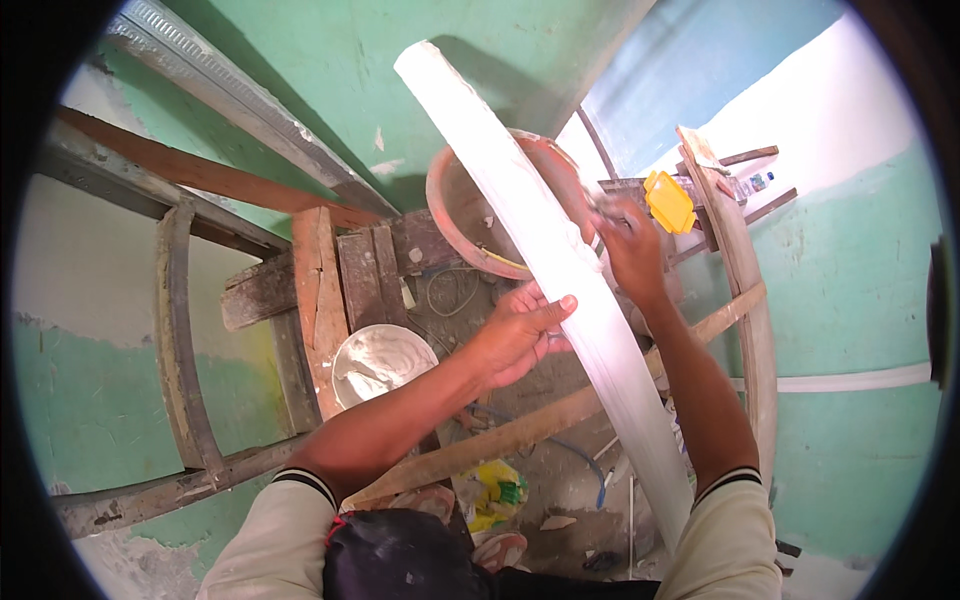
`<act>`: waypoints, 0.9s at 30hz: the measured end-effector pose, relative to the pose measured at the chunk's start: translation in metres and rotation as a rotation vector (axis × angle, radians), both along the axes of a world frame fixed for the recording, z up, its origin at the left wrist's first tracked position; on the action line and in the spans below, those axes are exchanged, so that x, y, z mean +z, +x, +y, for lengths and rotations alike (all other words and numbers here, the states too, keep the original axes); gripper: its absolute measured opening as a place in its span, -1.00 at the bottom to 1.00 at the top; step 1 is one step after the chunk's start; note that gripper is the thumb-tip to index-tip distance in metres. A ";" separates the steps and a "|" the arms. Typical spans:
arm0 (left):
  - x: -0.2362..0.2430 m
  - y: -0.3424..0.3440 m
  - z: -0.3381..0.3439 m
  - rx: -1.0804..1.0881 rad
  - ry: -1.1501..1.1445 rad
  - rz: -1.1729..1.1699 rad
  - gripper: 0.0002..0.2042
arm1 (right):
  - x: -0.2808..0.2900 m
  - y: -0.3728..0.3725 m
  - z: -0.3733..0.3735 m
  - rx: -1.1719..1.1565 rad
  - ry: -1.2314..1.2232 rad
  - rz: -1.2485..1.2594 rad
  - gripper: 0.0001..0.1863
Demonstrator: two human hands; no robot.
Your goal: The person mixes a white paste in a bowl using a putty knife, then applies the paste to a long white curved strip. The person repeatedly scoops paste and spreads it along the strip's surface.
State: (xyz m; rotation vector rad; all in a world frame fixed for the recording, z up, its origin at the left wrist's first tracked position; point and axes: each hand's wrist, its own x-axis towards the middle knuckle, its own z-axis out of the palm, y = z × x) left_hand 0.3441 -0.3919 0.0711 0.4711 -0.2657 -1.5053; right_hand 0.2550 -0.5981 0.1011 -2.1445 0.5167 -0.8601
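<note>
A person is holding a long white strip (pixel 600 330) aslant over a round orange-brown basin (pixel 437 195) among rough timbers. The main hazard is arising from uneven support: the strip is extending well past the left hand (pixel 525 335) at both ends, so a slackening thumb could be letting it roll or swing. A hard push from the right hand (pixel 628 245) could be twisting it about that single hold, and, if the material is brittle, bending could be cracking it. The far end could also be striking the basin's rim should it dip; whether strip and rim are touching is remaining unclear from this angle. Paste along the strip's right edge could be dropping if the strip is tipping.

Relative to the grip, the strip is lying directly within the left hand, the thumb pressing on its upper face and the fingers reaching underneath from the left edge. The right hand is curling close beside the opposite edge, farther up; blur is hiding whether it is holding anything. The near end is running down beside the right forearm, while a white bucket (pixel 408 343) of pale paste is standing left of the left hand.
</note>
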 end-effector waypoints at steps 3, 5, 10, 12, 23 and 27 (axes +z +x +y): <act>0.002 -0.001 0.001 -0.003 -0.016 0.004 -0.66 | 0.002 0.057 -0.018 0.090 -0.077 -0.053 -0.82; 0.004 -0.004 0.000 -0.008 -0.024 0.020 -0.65 | 0.007 0.081 -0.025 0.111 -0.218 -0.043 -0.82; 0.000 -0.001 0.002 -0.016 -0.035 0.020 -0.64 | 0.012 0.113 -0.025 0.107 -0.426 0.042 -0.83; 0.000 0.000 0.003 -0.022 -0.039 0.021 -0.64 | 0.005 0.112 -0.032 0.046 -0.527 0.065 -0.85; -0.003 -0.001 -0.001 -0.015 -0.011 0.022 -0.64 | 0.040 0.101 -0.031 0.130 -0.104 0.239 -0.81; -0.001 -0.003 -0.001 -0.002 -0.004 0.017 -0.66 | 0.034 0.077 -0.025 0.171 -0.090 0.272 -0.81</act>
